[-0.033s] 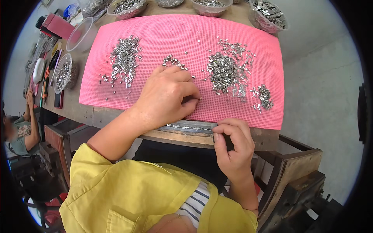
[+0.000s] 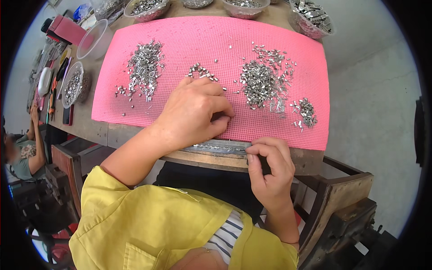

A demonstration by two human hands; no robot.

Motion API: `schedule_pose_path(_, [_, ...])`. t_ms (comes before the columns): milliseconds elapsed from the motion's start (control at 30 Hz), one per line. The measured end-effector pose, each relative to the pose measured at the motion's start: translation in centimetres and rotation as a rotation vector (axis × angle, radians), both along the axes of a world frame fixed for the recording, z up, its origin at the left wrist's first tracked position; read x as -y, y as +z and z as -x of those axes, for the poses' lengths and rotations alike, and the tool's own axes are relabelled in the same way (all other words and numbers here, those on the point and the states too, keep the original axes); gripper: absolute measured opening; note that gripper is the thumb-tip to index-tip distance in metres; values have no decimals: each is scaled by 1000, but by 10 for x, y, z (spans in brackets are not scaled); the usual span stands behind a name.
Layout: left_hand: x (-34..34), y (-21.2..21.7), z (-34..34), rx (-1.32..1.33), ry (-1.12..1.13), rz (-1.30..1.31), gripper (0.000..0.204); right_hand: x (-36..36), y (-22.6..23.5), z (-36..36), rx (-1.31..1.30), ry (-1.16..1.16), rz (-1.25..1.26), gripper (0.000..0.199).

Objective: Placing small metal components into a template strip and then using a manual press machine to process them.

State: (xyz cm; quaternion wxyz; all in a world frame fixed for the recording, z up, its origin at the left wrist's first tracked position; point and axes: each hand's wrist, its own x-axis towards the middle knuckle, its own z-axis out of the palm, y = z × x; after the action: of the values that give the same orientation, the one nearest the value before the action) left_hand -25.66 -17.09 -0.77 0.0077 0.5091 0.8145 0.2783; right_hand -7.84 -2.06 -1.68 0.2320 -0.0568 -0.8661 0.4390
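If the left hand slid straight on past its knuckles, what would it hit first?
Likely the small cluster of metal pieces just beyond the left hand; its height is hard to judge.

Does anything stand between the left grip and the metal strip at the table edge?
Nothing visible does: the front of the pink mat lies between the left grip and the metal strip. The space under this grip is hidden.

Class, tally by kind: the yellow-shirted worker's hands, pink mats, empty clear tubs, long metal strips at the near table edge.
Hands: 2 (left hand, right hand)
Pink mat: 1
Empty clear tub: 1
Long metal strip: 1
Total: 5
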Motion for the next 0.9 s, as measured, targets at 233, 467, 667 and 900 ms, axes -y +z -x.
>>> schedule_pose_path(233, [2,2,1,18,-89,28,16,2,0,6,-14,4,-54,20])
schedule_pose_path(467, [1,1,-7,-40,-5,-10,13,4,1,10,-6,9,-137,21])
schedule_pose_path(667, [1,3,-13,-122,42,60,11,7,1,9,4,10,-200,23])
schedule_pose_path(900, [20,7,-27,65,-97,-28,16,1,7,9,6,71,-264,31])
